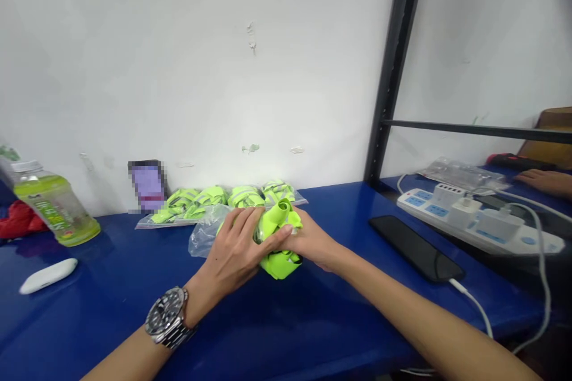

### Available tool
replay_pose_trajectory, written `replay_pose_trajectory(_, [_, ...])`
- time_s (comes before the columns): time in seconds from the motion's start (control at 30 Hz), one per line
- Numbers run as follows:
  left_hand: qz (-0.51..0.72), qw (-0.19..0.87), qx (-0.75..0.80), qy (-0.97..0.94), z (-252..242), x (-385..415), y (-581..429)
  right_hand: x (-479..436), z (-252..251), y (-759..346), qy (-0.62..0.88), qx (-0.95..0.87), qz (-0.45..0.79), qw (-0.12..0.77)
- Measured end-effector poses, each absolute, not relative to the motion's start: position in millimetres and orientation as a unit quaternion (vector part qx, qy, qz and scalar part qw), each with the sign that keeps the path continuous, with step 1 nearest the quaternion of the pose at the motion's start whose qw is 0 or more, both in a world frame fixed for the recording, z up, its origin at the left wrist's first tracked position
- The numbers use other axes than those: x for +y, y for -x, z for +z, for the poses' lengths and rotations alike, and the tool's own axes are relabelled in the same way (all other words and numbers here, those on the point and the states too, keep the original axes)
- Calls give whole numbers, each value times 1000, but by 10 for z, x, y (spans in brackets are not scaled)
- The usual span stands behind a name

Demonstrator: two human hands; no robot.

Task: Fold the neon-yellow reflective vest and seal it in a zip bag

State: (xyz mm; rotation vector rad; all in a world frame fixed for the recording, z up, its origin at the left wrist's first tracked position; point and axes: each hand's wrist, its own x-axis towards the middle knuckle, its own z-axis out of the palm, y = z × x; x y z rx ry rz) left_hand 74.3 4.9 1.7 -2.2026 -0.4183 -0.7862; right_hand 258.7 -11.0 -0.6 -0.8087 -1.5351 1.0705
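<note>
A rolled neon-yellow reflective strap bundle (277,259) is held above the blue table between both my hands. My left hand (236,247), with a watch on its wrist, closes on the bundle from the left, thumb across its front. My right hand (310,238) grips it from behind and the right; most of its fingers are hidden. A clear plastic bag (208,232) sticks out left of my left hand; how far it wraps the bundle I cannot tell. Behind, along the wall, lie several bagged neon-yellow bundles (243,197) with grey reflective stripes.
A drink bottle (58,205) and a white oval case (48,276) are at left. A blurred-out phone (148,184) leans against the wall. On the right lie a charging phone (415,248) and a power strip (478,220), beside a black metal post (388,71). Another person's hand (543,180) rests beyond.
</note>
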Motion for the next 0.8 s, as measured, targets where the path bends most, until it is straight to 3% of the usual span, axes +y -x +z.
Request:
replay_pose_trajectory(0.37, [-333,312,-171,873,-95,62,-699,-220,0,-2465,324,-560,483,590])
replay_pose_trajectory(0.8, [-339,329,-191,860,-36,-182,-836,-245,-96,-2333,276,-502,546,612])
